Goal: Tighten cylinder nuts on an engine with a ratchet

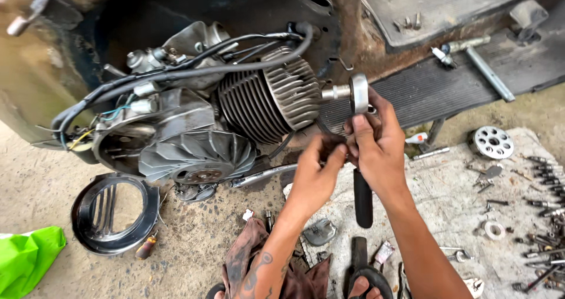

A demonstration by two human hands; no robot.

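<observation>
The right hand (376,149) is closed around a long ratchet wrench with a black rubber grip and chrome head (359,93), its socket seated against the top of the grey finned metal engine cylinder (268,96). The left hand (315,178) pinches its fingertips shut just beside the wrench shaft; what it grips is hidden. The engine looks partly stripped: the black round fan cover (112,213) lies on the ground, the silver finned flywheel (197,155) is exposed, and loose bolts and bits (544,169) lie on the cloth. The cylinder is not yet off
</observation>
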